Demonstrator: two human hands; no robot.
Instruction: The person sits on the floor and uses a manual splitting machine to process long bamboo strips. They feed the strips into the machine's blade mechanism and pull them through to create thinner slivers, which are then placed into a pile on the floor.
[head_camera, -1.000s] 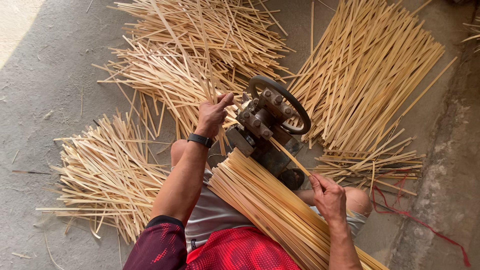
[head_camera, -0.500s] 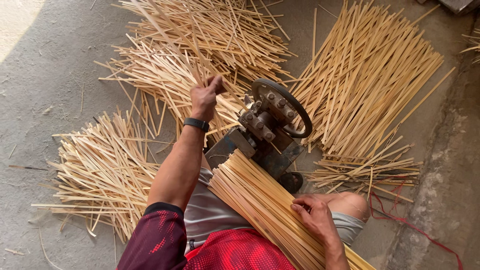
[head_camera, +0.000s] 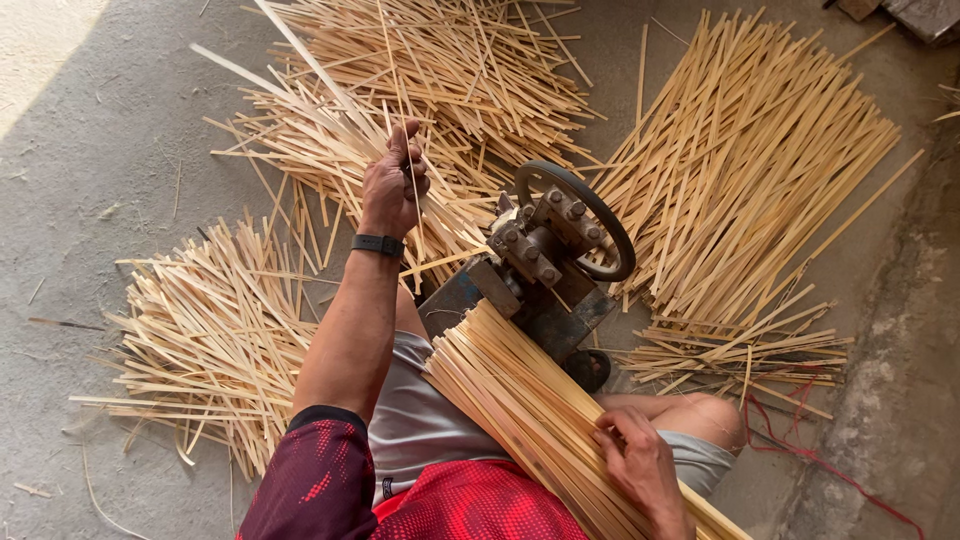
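Lifting a thin bamboo strip (head_camera: 408, 190) clear of the splitting machine (head_camera: 545, 270), the left hand (head_camera: 392, 185) is clenching it at upper centre (higher than before); the right hand (head_camera: 640, 465) is grasping the strip bundle (head_camera: 520, 400).

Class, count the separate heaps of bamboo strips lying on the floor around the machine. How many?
4: a left heap, a top middle heap, a large right heap, and a small heap below it. Heaps overlap, so edges are unclear.
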